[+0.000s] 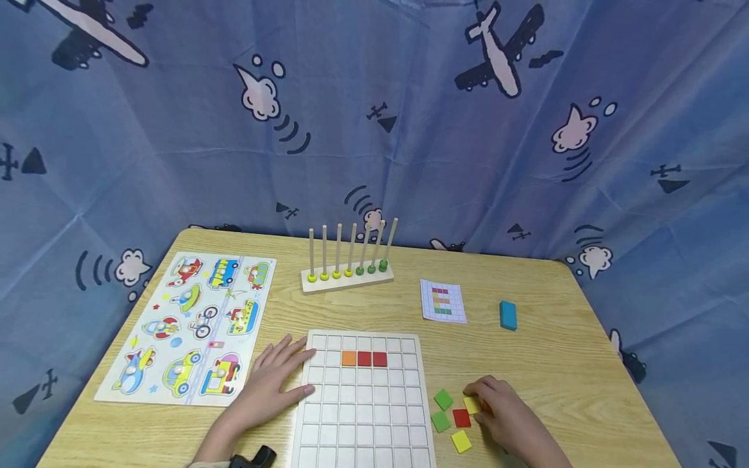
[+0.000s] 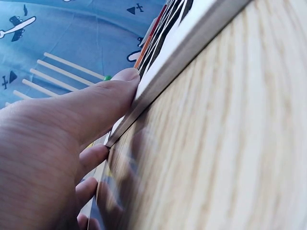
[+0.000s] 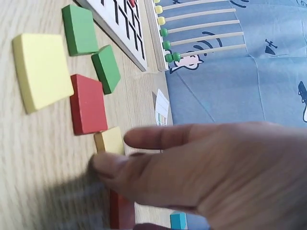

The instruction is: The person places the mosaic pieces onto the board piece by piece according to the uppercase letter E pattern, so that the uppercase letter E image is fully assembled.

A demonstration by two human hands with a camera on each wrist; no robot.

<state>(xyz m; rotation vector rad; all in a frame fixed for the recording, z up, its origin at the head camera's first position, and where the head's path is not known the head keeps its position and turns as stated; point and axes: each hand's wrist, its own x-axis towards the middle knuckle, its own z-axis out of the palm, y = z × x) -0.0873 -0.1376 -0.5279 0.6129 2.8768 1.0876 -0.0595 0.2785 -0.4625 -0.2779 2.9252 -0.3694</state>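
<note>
A creased blue cloth [image 1: 409,162] (printed with aeroplanes [image 1: 501,64] and cloud puffs [image 1: 261,99]) is hanging behind a pale wood-grained table [image 1: 550,364]; soft light is falling across both, its direction being hard to judge.

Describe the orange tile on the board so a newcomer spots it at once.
Find the white gridded board that the left hand touches. In its second row from the far edge, three tiles form a short line. The orange tile is at the left end, the only one of the three not red.
</note>
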